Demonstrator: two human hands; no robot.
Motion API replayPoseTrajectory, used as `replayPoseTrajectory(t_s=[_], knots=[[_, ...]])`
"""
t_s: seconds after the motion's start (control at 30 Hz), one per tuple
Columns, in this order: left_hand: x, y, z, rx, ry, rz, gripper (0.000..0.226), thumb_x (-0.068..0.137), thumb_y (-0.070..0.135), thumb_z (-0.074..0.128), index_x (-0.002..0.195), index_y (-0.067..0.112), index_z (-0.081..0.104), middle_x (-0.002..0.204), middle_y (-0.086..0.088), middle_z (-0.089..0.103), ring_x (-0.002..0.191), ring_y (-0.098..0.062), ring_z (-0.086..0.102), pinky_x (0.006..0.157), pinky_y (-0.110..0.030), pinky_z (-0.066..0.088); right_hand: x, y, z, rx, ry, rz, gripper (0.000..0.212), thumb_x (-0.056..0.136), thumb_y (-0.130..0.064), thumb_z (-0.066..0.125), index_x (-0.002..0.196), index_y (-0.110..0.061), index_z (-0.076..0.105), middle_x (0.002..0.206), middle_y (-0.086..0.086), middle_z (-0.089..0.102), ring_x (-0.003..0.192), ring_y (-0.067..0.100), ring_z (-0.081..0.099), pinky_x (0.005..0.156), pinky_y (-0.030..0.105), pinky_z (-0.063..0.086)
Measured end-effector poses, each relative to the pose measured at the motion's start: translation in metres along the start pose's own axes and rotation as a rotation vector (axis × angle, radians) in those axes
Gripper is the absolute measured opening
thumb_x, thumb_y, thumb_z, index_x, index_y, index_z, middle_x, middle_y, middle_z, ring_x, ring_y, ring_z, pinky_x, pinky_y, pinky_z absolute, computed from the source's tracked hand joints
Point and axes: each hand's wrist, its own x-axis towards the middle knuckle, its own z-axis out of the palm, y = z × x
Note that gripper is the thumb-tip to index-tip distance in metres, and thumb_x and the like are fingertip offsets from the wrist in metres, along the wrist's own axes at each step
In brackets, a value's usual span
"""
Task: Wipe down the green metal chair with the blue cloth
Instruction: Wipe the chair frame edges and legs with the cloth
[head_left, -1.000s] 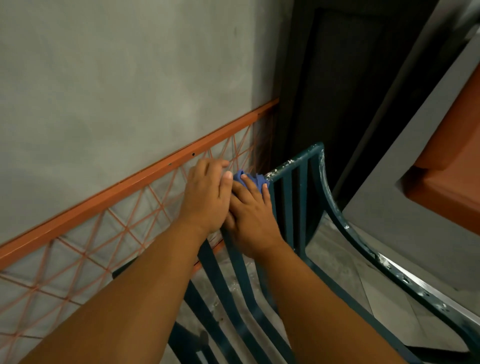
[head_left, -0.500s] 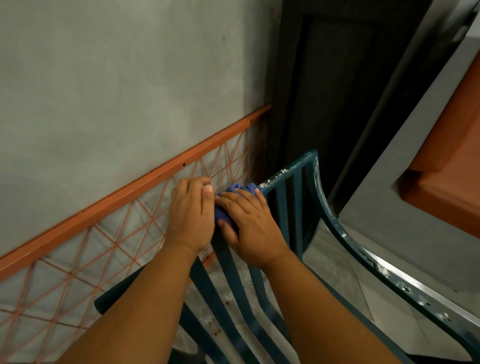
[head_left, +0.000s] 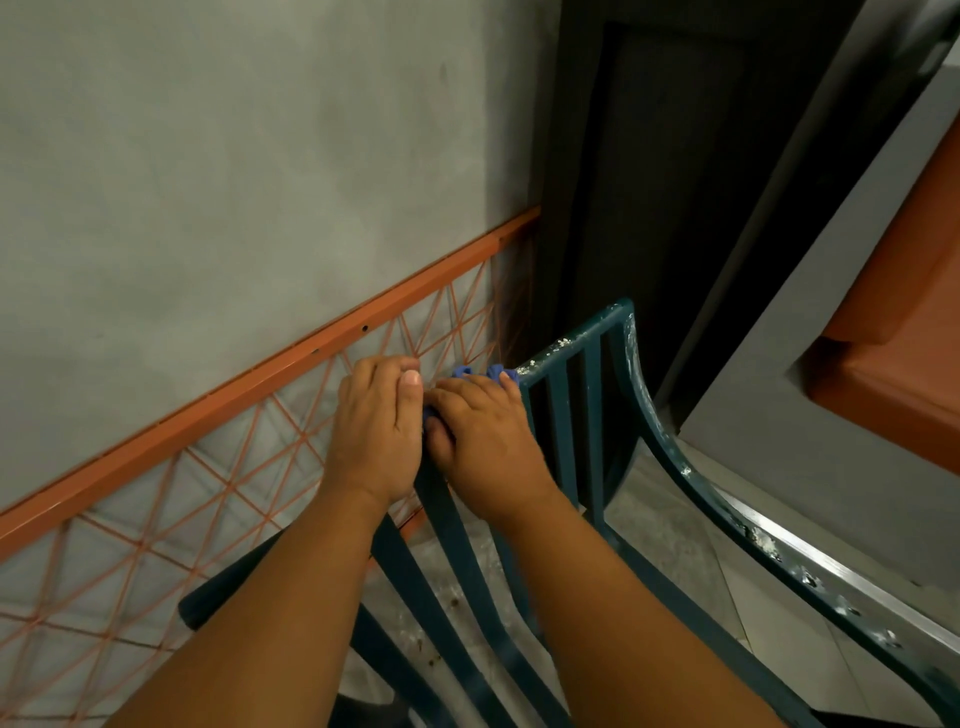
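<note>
Head view, looking down over the back of the green metal chair (head_left: 592, 415). I see both of my hands side by side on the chair's top rail. My right hand (head_left: 488, 447) has its fingers curled over the blue cloth (head_left: 475, 375), gripping it against the rail; only small folds of cloth show beyond the fingertips and beside the thumb. My left hand (head_left: 374, 436) lies just beside it, touching it, fingers curled over the rail's left part; I cannot tell whether it grasps the rail or some of the cloth beneath. To the right of the cloth the rail carries white flecks, as does the curved side bar (head_left: 670, 457). The vertical slats (head_left: 447, 561) run down between my forearms. Behind the chair stands an orange lattice frame (head_left: 249, 395) against a grey wall (head_left: 234, 182); a dark doorway (head_left: 675, 182) lies upper right, and an orange surface (head_left: 904, 353) at the right edge.
</note>
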Motion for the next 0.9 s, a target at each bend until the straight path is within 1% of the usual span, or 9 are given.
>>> replayPoseTrajectory(t_s=[0.07,0.23,0.33,0.43,0.53,0.63,0.7,0.8,0.9], knots=[[0.000,-0.001,0.000,-0.028,0.015,-0.016,0.044,0.094,0.039,0.023,0.112,0.017,0.056,0.114,0.000,0.050,0.106,-0.009,0.043,0.089,-0.022,0.030,-0.003,-0.011,0.008,0.043,0.026,0.045,0.035,0.098,-0.031,0.044,0.130,-0.021,0.056,0.134,-0.004,0.056,0.135,0.015,0.035,0.119,0.044,0.005],[0.000,-0.002,0.000,-0.050,0.021,-0.028,0.041,0.095,0.039,0.022,0.109,0.020,0.055,0.111,0.004,0.048,0.104,-0.006,0.041,0.085,-0.019,0.030,-0.021,0.009,-0.002,0.062,-0.049,-0.143,0.041,0.097,-0.029,0.048,0.137,-0.024,0.049,0.142,-0.004,0.049,0.139,0.015,0.032,0.120,0.041,0.008],[0.000,-0.001,0.002,-0.041,0.004,-0.016,0.043,0.095,0.040,0.021,0.111,0.019,0.055,0.111,0.005,0.047,0.105,-0.007,0.041,0.088,-0.022,0.030,0.000,0.012,-0.005,0.010,0.015,-0.030,0.033,0.096,-0.030,0.047,0.127,-0.023,0.057,0.130,-0.005,0.057,0.130,0.014,0.041,0.118,0.043,0.012],[0.000,-0.002,0.002,-0.048,0.001,-0.022,0.043,0.095,0.040,0.021,0.112,0.020,0.055,0.111,0.006,0.046,0.105,-0.005,0.040,0.088,-0.021,0.030,0.006,-0.002,0.006,0.011,0.057,0.097,0.033,0.097,-0.028,0.043,0.124,-0.020,0.059,0.129,-0.002,0.058,0.133,0.017,0.037,0.119,0.045,0.005],[0.002,-0.002,0.002,-0.047,0.009,-0.032,0.043,0.095,0.040,0.021,0.111,0.019,0.055,0.111,0.005,0.047,0.104,-0.005,0.041,0.086,-0.021,0.031,-0.018,-0.004,0.013,0.088,0.027,-0.013,0.040,0.096,-0.028,0.041,0.135,-0.023,0.051,0.141,-0.003,0.050,0.141,0.017,0.028,0.120,0.040,0.000],[0.002,-0.003,0.003,-0.054,0.012,-0.020,0.042,0.096,0.039,0.022,0.110,0.018,0.056,0.110,0.004,0.048,0.103,-0.007,0.043,0.086,-0.021,0.032,-0.030,0.012,0.004,0.034,-0.032,-0.132,0.045,0.098,-0.028,0.044,0.143,-0.025,0.041,0.150,-0.006,0.040,0.144,0.015,0.022,0.120,0.037,0.000],[0.002,-0.003,0.004,-0.058,0.001,-0.008,0.038,0.097,0.036,0.024,0.109,0.019,0.055,0.110,0.004,0.047,0.103,-0.007,0.044,0.087,-0.018,0.032,-0.022,0.013,0.006,0.011,0.032,-0.066,0.044,0.098,-0.029,0.045,0.142,-0.024,0.044,0.148,-0.005,0.042,0.143,0.016,0.023,0.120,0.035,-0.001],[0.002,-0.004,0.005,-0.063,-0.007,-0.017,0.040,0.097,0.037,0.024,0.111,0.018,0.056,0.112,0.002,0.049,0.105,-0.008,0.045,0.087,-0.016,0.031,-0.013,-0.009,0.019,0.096,0.142,0.131,0.038,0.098,-0.027,0.045,0.135,-0.021,0.050,0.145,-0.002,0.045,0.144,0.018,0.019,0.119,0.038,-0.005],[0.002,-0.003,0.004,-0.081,0.001,-0.039,0.042,0.096,0.038,0.023,0.111,0.017,0.056,0.111,0.003,0.048,0.105,-0.009,0.046,0.087,-0.018,0.033,-0.030,-0.016,0.034,0.130,0.154,0.064,0.040,0.097,-0.024,0.051,0.137,-0.021,0.047,0.147,-0.002,0.042,0.146,0.018,0.015,0.120,0.044,0.004]])
